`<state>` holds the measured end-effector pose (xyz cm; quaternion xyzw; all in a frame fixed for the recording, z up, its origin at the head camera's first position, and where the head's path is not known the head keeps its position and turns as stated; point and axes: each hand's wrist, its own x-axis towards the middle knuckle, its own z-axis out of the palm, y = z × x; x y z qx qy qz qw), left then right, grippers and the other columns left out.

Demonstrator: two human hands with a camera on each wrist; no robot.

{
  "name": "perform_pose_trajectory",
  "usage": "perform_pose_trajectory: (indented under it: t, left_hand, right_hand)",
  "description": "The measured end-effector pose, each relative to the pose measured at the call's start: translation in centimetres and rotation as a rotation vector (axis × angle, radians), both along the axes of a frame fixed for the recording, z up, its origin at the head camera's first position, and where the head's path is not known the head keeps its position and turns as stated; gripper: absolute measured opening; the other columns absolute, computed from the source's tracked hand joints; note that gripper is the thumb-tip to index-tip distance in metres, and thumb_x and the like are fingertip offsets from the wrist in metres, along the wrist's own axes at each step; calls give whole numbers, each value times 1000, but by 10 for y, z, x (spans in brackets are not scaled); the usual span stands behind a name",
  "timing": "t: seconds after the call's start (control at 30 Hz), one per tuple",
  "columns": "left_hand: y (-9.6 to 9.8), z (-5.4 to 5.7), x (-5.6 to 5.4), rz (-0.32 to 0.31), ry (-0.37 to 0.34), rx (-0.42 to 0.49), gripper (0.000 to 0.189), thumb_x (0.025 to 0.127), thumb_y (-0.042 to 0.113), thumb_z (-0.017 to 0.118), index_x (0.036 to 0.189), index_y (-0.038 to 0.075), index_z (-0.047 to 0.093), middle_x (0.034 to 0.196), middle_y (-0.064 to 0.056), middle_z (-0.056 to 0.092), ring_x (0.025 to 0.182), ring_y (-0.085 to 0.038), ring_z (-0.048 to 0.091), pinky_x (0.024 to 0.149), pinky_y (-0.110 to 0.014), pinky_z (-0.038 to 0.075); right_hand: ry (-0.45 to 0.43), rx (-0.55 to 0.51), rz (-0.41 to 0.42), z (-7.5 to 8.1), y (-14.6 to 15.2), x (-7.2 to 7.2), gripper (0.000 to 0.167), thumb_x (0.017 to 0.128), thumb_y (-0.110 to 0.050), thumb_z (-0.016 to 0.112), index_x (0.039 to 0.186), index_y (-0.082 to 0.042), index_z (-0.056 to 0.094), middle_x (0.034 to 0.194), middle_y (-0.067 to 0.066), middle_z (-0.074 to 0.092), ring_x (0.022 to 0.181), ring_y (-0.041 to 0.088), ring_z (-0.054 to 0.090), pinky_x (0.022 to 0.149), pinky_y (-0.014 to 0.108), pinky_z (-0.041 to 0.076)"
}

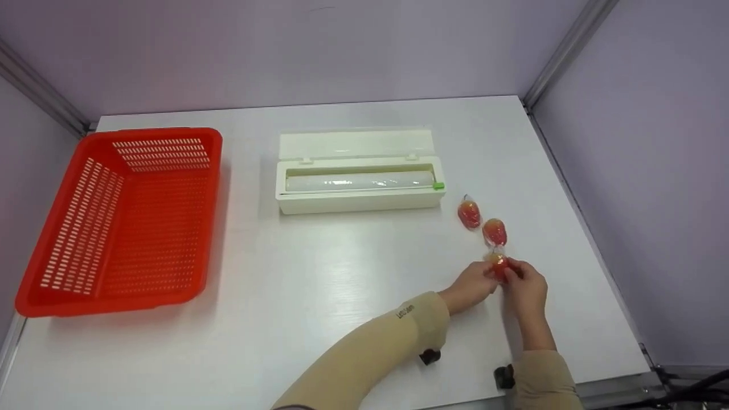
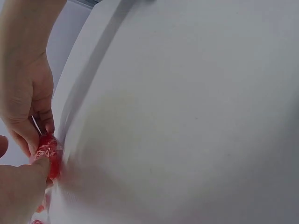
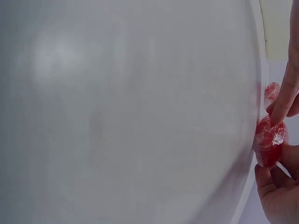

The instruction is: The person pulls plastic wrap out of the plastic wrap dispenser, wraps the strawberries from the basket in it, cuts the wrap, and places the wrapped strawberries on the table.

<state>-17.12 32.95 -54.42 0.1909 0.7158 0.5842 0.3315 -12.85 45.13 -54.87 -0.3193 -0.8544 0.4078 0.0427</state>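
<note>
A red-and-yellow fruit in clear plastic film (image 1: 499, 267) is between my two hands at the right of the table. My left hand (image 1: 471, 283) pinches its left side; in the left wrist view the thumb lies against the shiny film (image 2: 47, 148). From the other side my right hand (image 1: 528, 289) grips it with thumb and fingers, seen below the fruit (image 3: 270, 144) in the right wrist view. Just beyond lie two more film-wrapped fruits, one close (image 1: 495, 232) and one farther left (image 1: 469, 213).
A white cling film dispenser (image 1: 361, 202) stands mid-table, its lid (image 1: 356, 145) tipped back, a film roll (image 1: 359, 181) inside and a green slider (image 1: 438, 185) at its right end. A red plastic basket (image 1: 212, 228) stands at the left. Panels enclose the table's back and sides.
</note>
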Motion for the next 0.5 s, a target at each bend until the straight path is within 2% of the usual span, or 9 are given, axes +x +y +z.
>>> perform_pose_trajectory:
  t: [0.1,0.2,0.33,0.43,0.5]
  left_hand:
    - [3,-1,0,-9,23,-10,27,84,4,51,108,9,62,72,1,52,61,-8,45,55,-18,39]
    - [6,-2,0,-14,37,-77,22,82,6,53,102,10,63,90,1,56,75,-7,47,63,-18,41]
    - [9,-3,-1,-19,63,-141,12,78,9,56,88,7,63,112,1,53,95,-6,42,74,-17,41]
    - [10,-3,-4,-33,91,-123,9,77,8,55,84,6,61,111,0,55,98,-7,41,73,-16,40]
    - [11,-3,-6,-40,89,-106,12,76,8,55,86,5,62,111,-1,55,100,-7,40,73,-16,38]
  right_hand:
    - [-12,5,0,0,1,-1,33,97,-12,44,127,-1,52,126,20,56,115,27,53,96,35,47]
    - [-14,16,-1,0,2,-1,33,97,-13,44,127,-1,53,125,19,57,112,25,54,90,26,50]
    - [-1,27,5,-2,4,-2,32,97,-14,44,125,0,54,123,20,58,109,25,55,80,15,50]
    - [-1,31,5,-2,5,-3,32,98,-14,44,125,-1,54,123,19,58,109,25,56,83,18,51]
    - [-3,28,3,-3,6,-5,32,98,-15,44,125,-1,54,123,18,58,110,25,56,89,25,51]
